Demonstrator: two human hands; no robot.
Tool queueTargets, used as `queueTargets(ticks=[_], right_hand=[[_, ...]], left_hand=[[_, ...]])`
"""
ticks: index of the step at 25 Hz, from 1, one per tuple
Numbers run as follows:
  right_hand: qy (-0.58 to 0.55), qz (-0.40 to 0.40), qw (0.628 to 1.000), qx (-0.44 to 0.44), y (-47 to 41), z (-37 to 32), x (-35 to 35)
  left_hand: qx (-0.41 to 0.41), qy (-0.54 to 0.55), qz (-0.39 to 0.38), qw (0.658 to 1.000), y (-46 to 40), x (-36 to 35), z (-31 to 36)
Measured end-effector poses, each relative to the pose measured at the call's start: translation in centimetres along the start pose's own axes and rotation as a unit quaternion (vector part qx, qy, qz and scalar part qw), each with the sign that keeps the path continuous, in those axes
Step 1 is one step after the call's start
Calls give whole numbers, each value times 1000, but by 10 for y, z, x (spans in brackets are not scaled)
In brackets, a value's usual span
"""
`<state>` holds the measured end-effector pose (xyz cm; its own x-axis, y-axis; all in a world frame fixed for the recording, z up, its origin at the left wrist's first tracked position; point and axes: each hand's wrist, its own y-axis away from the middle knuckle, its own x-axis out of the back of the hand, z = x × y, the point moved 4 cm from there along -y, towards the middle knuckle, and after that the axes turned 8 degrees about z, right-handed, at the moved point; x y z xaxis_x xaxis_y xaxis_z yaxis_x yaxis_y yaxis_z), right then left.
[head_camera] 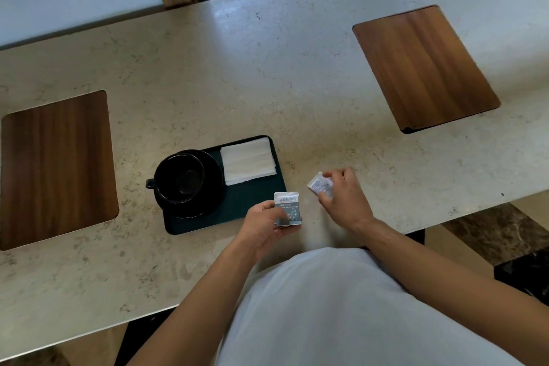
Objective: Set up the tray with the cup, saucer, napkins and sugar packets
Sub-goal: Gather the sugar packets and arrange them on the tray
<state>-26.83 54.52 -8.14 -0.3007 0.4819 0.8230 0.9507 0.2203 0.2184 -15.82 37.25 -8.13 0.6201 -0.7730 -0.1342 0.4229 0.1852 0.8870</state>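
A dark tray [237, 211] lies on the stone counter. On its left stands a black cup [179, 178] on a black saucer [212, 187], handle pointing left. White napkins [249, 162] are stacked at the tray's far right. My left hand [264, 224] pinches a small stack of sugar packets [286, 206] at the tray's near right corner. Right of the tray, my right hand [341, 197] holds more sugar packets [319, 184] just above the counter.
Two wooden inlays sit in the counter [267, 74], one at the left [56, 169] and one at the far right [424, 68]. A window frame runs along the back. The counter's near edge is just below my arms.
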Motion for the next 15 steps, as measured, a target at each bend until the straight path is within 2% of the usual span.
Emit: queueTargets(ticks=[2, 4, 10, 15], right_hand=[[78, -11, 997, -10, -1, 8, -2], [95, -11, 995, -19, -1, 10, -4], [20, -38, 996, -80, -10, 11, -6], [-57, -19, 998, -16, -2, 5, -2]], left_hand=[[5, 10, 2, 1000, -1, 2, 0], [7, 14, 3, 1000, -1, 3, 0], [2, 5, 4, 1000, -3, 4, 3], [-1, 8, 3, 1000, -3, 3, 5]])
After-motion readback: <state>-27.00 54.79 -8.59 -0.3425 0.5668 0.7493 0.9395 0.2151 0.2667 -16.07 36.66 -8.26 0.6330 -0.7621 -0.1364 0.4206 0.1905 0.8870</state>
